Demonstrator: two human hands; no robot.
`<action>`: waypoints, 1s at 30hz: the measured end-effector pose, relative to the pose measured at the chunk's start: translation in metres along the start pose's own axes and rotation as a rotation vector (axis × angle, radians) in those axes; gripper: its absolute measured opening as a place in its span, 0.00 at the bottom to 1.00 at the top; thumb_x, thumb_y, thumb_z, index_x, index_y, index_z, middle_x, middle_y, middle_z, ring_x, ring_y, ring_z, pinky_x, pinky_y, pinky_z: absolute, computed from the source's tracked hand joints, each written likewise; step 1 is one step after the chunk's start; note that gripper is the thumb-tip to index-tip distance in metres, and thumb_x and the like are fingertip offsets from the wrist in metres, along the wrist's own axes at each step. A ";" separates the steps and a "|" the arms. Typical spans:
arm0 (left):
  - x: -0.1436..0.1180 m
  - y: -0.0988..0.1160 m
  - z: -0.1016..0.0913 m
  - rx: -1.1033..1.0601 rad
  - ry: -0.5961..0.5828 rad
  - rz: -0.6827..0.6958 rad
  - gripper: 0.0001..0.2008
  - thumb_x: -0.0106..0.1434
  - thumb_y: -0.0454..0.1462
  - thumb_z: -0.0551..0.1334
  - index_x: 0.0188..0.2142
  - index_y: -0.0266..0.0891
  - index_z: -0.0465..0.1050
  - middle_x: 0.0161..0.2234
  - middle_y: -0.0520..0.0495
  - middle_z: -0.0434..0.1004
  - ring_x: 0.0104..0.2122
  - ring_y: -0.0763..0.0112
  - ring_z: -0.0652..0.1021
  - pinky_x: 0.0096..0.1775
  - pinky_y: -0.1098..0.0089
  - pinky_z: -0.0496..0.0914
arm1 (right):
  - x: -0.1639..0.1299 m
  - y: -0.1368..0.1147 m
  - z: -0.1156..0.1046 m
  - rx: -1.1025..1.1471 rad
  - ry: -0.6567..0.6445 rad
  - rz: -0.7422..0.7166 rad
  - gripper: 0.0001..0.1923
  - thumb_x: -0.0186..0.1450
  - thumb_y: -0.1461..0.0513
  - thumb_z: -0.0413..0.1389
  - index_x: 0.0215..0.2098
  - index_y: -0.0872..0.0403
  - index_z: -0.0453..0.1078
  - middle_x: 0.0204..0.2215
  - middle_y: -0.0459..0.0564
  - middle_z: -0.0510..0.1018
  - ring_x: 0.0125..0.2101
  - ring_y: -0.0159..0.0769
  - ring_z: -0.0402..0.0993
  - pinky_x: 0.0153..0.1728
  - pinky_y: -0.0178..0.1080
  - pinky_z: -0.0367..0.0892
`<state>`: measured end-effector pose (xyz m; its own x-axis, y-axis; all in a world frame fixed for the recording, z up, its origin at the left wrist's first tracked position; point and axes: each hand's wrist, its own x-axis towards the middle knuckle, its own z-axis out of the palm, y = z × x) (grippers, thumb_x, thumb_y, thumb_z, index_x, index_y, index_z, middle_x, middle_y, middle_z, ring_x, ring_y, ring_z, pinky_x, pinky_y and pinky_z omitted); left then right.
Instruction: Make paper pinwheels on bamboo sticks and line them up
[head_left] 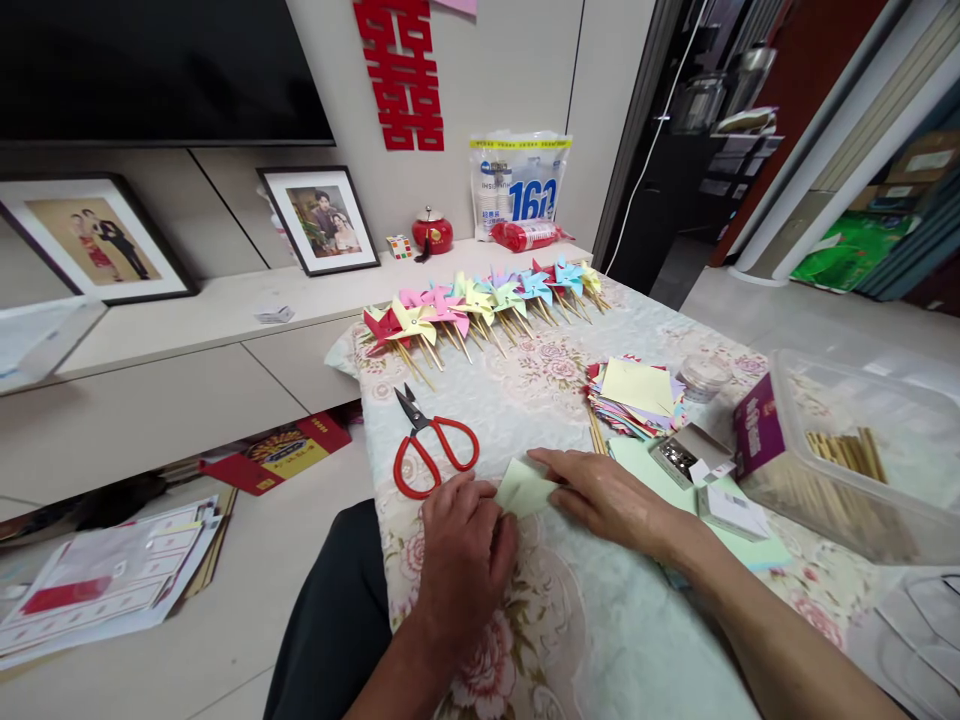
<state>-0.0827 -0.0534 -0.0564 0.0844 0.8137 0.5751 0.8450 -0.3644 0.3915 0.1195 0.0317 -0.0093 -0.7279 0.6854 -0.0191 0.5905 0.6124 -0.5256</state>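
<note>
A pale green sheet of paper (521, 488) lies between my two hands on the flowered tablecloth. My left hand (466, 545) has its fingers bent and its thumb pressed at the paper's left edge. From the right, my right hand (604, 495) grips the paper's other side between thumb and fingers; part of the sheet is hidden under them. Red-handled scissors (435, 440) rest just beyond my left hand, blades slightly apart. A stack of coloured paper squares (636, 390) is beyond my right hand, near an open box of small metal pieces (684, 455).
Several paper pinwheels on sticks (472, 300) line the table's far edge. At the right stand a clear plastic tub of sticks (847, 490), a small white box (731, 512) and a round clear container (703, 376). Larger green sheets (637, 460) lie under the boxes.
</note>
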 end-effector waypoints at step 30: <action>-0.002 0.008 0.005 0.089 -0.036 0.122 0.10 0.64 0.34 0.61 0.44 0.38 0.77 0.51 0.42 0.80 0.59 0.42 0.69 0.59 0.41 0.57 | 0.014 0.003 0.021 -0.005 0.145 0.136 0.23 0.67 0.66 0.54 0.60 0.58 0.64 0.41 0.55 0.79 0.39 0.42 0.74 0.40 0.40 0.66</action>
<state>-0.0729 -0.0554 -0.0577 0.2066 0.7820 0.5880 0.8705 -0.4213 0.2545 0.1041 0.0349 -0.0286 -0.5838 0.8112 0.0337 0.6815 0.5122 -0.5227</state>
